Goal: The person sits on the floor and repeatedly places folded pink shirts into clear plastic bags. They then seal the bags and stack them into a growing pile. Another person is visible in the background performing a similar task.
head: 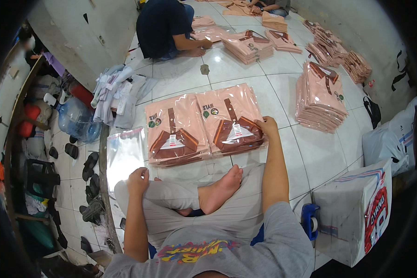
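Two stacks of peach polo shirts in clear plastic bags lie side by side on the tiled floor before me, the left stack (pixel 177 125) touching the right stack (pixel 234 114). Their brown collars with orange stripes point towards me. My right hand (pixel 268 125) rests at the right edge of the right stack, by the collar, fingers on the plastic; whether it grips the edge cannot be told. Over my knee, my left hand (pixel 138 177) hangs with fingers curled, and nothing shows in it. Beyond it, flat clear plastic bags (pixel 125 153) lie left of the shirts.
A tall bagged shirt stack (pixel 320 97) stands at right, near a white box (pixel 347 208) and a blue tape dispenser (pixel 310 221). Folded grey garments (pixel 114 93) and a water bottle (pixel 77 114) are at left. A co-worker (pixel 166 27) sits ahead beside more stacks (pixel 248 47).
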A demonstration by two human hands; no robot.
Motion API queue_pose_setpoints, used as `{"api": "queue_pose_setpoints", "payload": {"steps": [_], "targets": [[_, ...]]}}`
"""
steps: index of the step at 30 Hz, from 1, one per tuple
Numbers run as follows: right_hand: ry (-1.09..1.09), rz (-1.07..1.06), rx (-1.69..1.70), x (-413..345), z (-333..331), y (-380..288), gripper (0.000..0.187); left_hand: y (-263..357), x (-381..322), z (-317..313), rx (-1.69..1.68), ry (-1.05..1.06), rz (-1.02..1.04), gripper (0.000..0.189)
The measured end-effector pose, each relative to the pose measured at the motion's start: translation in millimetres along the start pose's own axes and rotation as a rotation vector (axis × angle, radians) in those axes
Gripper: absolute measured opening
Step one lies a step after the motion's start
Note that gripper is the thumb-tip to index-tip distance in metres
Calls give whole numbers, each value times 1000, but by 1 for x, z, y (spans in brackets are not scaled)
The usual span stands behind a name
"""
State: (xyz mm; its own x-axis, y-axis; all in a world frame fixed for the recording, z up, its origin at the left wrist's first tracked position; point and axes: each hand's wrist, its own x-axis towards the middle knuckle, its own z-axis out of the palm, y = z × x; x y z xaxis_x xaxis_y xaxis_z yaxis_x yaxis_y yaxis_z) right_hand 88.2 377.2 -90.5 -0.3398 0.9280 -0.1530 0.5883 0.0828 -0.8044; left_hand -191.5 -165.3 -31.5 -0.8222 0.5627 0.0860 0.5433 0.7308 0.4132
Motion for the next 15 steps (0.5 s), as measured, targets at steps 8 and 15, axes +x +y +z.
{"api": "queue_pose_setpoints", "payload": {"steps": [8,15], "targets": [[-185,42,203,-7,-30,-1,43,0,-2,-1,67,4,-1,21],[-181,-66,138,-4,-18,18,50,1,2,2,35,-30,-5,22]]}}
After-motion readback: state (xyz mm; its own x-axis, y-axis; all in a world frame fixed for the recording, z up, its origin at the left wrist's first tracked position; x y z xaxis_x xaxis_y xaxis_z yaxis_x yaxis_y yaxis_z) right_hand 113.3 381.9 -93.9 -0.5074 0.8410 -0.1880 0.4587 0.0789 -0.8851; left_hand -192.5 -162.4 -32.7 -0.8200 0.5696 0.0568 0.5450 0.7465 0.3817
